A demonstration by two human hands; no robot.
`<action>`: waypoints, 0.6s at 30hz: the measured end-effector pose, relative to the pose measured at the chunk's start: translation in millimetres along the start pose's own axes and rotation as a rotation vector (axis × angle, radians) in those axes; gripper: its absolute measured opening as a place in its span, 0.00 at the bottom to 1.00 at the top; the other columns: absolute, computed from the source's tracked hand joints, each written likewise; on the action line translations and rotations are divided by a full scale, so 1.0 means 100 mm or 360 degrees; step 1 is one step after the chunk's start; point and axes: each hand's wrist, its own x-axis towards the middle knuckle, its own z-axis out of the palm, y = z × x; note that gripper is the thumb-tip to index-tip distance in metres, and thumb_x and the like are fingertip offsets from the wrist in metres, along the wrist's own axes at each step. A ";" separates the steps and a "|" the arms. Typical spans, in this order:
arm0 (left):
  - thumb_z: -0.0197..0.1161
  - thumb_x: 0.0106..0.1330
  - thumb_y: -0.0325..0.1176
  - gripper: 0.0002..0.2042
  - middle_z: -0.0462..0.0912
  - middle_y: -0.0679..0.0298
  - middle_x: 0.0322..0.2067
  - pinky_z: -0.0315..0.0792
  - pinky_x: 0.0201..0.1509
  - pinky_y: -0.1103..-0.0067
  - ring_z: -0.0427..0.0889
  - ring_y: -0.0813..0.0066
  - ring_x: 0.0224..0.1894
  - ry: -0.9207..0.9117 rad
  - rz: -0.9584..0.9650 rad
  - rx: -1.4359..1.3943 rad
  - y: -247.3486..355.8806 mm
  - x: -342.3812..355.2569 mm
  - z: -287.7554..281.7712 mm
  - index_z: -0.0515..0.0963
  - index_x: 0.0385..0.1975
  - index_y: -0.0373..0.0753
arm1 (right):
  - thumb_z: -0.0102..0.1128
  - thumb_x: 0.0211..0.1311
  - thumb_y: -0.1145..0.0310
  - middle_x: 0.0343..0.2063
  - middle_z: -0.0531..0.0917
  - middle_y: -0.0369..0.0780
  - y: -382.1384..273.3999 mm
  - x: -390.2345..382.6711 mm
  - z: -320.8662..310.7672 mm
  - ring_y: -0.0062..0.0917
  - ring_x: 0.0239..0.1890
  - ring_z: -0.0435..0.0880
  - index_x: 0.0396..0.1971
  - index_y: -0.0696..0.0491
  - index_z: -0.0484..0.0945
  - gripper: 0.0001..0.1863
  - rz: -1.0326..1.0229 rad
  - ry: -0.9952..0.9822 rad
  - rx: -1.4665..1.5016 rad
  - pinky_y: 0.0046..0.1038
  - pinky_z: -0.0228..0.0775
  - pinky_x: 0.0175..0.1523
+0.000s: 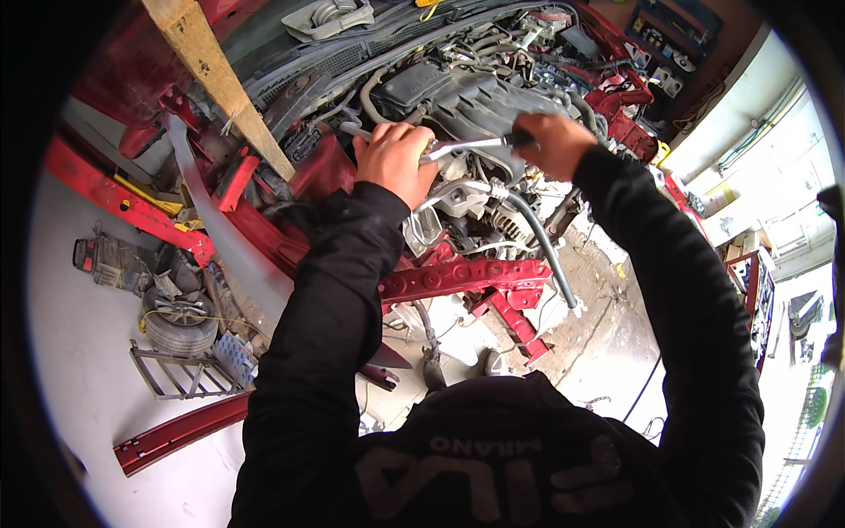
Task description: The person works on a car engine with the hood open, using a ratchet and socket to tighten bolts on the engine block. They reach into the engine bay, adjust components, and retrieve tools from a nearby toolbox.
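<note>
A silver ratchet wrench with a black handle lies nearly level over the open engine bay, spanning the gap between my hands. My right hand is closed round its black handle. At the other end, my left hand is curled over the tool's head, so the head and whatever it meets are hidden. Beneath the shaft sits the engine, with its black plastic cover just beyond. A grey hose hangs from the engine's near side.
A wooden beam slants down at the left, beside red body panels. The red front crossmember runs across below my hands. On the floor at left are a wheel and a metal rack. Shelves stand at the far right.
</note>
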 end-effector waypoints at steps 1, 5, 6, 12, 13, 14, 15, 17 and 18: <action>0.76 0.61 0.35 0.12 0.88 0.69 0.48 0.66 0.67 0.40 0.81 0.56 0.64 -0.0008 -0.0027 0.0078 0.03 0.00 -0.01 0.86 0.45 0.49 | 0.72 0.71 0.53 0.38 0.91 0.48 0.08 0.06 -0.02 0.48 0.47 0.92 0.49 0.50 0.85 0.17 -0.0039 0.0167 -0.0150 0.49 0.82 0.52; 0.73 0.61 0.31 0.11 0.89 0.67 0.51 0.67 0.69 0.37 0.80 0.56 0.63 -0.0089 0.0033 0.0379 0.18 0.06 -0.04 0.84 0.43 0.46 | 0.76 0.68 0.50 0.39 0.91 0.47 0.23 0.05 -0.05 0.44 0.47 0.92 0.45 0.53 0.89 0.20 -0.0186 -0.0326 0.0197 0.47 0.82 0.54; 0.73 0.62 0.30 0.09 0.89 0.67 0.50 0.68 0.68 0.38 0.81 0.56 0.62 -0.0131 0.0102 0.0458 0.23 0.12 -0.01 0.84 0.42 0.46 | 0.78 0.65 0.49 0.33 0.90 0.45 0.24 0.03 -0.06 0.39 0.37 0.92 0.41 0.56 0.89 0.23 -0.0247 -0.0356 0.0373 0.45 0.84 0.45; 0.73 0.61 0.37 0.09 0.88 0.59 0.31 0.82 0.48 0.55 0.88 0.48 0.40 -0.0276 0.0215 0.0223 0.41 0.35 0.10 0.82 0.26 0.42 | 0.76 0.63 0.54 0.21 0.84 0.42 0.33 0.15 -0.10 0.28 0.19 0.85 0.39 0.58 0.87 0.21 0.0170 -0.1139 0.1035 0.34 0.78 0.23; 0.74 0.60 0.37 0.09 0.86 0.58 0.29 0.82 0.45 0.56 0.87 0.48 0.37 -0.0224 0.0320 0.0198 0.37 0.35 0.08 0.81 0.25 0.42 | 0.76 0.64 0.55 0.20 0.84 0.42 0.32 0.13 -0.08 0.28 0.19 0.85 0.39 0.59 0.86 0.20 0.0197 -0.1206 0.1154 0.33 0.77 0.23; 0.74 0.60 0.37 0.10 0.85 0.58 0.27 0.82 0.41 0.57 0.86 0.48 0.35 -0.0199 0.0398 0.0195 0.33 0.37 0.06 0.80 0.24 0.42 | 0.73 0.64 0.58 0.20 0.83 0.42 0.30 0.06 -0.04 0.28 0.17 0.83 0.40 0.59 0.84 0.18 0.0191 -0.1282 0.1367 0.32 0.75 0.21; 0.74 0.60 0.37 0.11 0.84 0.58 0.27 0.81 0.41 0.56 0.86 0.48 0.35 -0.0237 0.0528 0.0109 0.29 0.38 0.05 0.80 0.24 0.42 | 0.72 0.65 0.60 0.19 0.83 0.42 0.26 -0.02 0.02 0.28 0.15 0.82 0.40 0.59 0.83 0.16 0.0160 -0.1420 0.1583 0.32 0.72 0.19; 0.75 0.60 0.37 0.11 0.82 0.58 0.26 0.79 0.40 0.56 0.85 0.49 0.34 -0.0344 0.0729 -0.0014 0.20 0.45 0.05 0.79 0.23 0.43 | 0.72 0.66 0.61 0.20 0.80 0.38 0.03 -0.39 0.19 0.25 0.13 0.78 0.39 0.56 0.81 0.14 0.0381 -0.1345 0.2162 0.30 0.68 0.17; 0.74 0.61 0.36 0.12 0.79 0.58 0.25 0.77 0.38 0.56 0.83 0.49 0.33 -0.0378 0.0829 -0.0100 0.17 0.49 0.07 0.77 0.22 0.42 | 0.72 0.67 0.63 0.21 0.79 0.36 -0.12 -0.59 0.28 0.23 0.14 0.77 0.41 0.56 0.81 0.13 0.0460 -0.1295 0.2543 0.28 0.67 0.18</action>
